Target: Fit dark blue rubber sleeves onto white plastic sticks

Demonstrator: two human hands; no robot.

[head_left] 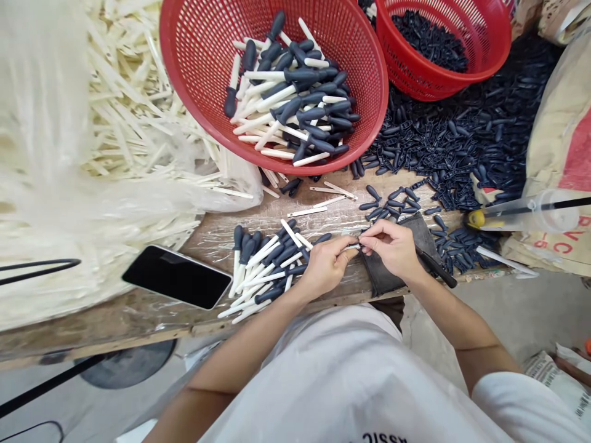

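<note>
My left hand (329,263) is closed in a pinch, with the end of a white plastic stick (353,247) showing at its fingertips. Close against it, my right hand (391,247) has thumb and fingers pressed together; a small dark bit shows there, but the fingers mostly hide it. Both hands are above the edge of a dark flat pad (379,275). Left of my left hand lies a pile of white sticks with dark blue handles (270,264). Beyond my right hand, loose dark handle pieces (396,202) are scattered on the wooden table (217,226).
A red basket (198,80) holds handled sticks; another red basket (415,80) holds small dark parts. Bare white sticks (124,92) heap in plastic at left, near a phone (178,277). Dark pieces (471,135) heap at right, beside a sack (561,123), a yellow-tipped bottle (521,212) and a black-handled tool (436,267).
</note>
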